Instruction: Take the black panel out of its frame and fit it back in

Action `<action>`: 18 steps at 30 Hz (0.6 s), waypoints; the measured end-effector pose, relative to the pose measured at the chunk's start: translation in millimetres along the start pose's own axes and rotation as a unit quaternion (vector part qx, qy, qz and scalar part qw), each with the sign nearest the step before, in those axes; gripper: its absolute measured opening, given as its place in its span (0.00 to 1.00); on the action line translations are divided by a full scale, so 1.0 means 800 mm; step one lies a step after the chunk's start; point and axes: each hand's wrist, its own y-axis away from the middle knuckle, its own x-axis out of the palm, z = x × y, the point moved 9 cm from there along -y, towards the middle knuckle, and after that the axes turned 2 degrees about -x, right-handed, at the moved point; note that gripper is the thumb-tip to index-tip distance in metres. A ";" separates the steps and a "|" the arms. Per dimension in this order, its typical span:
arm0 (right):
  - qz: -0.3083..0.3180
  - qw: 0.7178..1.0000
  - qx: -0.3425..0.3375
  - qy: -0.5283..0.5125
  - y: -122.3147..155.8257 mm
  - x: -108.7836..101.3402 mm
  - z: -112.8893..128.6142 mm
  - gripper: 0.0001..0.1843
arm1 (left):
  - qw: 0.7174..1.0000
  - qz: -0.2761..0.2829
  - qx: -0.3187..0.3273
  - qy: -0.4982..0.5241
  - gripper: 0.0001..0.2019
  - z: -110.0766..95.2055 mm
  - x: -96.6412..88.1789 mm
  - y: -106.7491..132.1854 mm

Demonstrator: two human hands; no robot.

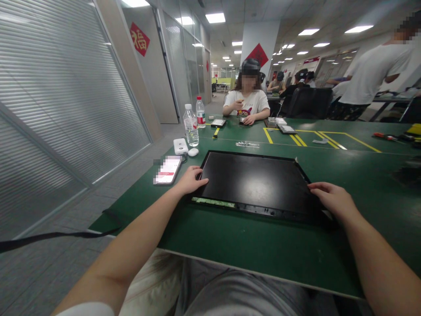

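A flat black display panel (253, 180) lies face up on the green table (250, 245), with a green circuit strip (213, 202) along its near left edge. My left hand (190, 180) rests on the panel's left edge, fingers curled over the rim. My right hand (332, 199) lies on the panel's right near corner, fingers laid flat along the edge. Both hands touch the panel at opposite sides.
A phone (167, 170), a white charger box (180, 146) and a white earbud case (193, 152) lie left of the panel. Two water bottles (191, 126) stand behind them. A seated person (246, 101) works across the table; others stand at the right. Yellow tape lines (296, 138) mark the table.
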 end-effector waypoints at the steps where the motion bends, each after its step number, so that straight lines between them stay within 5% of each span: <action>1: -0.002 1.000 -0.003 0.002 -0.002 0.001 -0.002 0.11 | 1.000 -0.001 0.002 0.000 0.29 0.000 0.000 0.000; 18: 0.006 1.000 0.007 -0.002 0.001 -0.002 0.003 0.10 | 1.000 -0.017 0.017 0.004 0.29 -0.001 -0.001 -0.001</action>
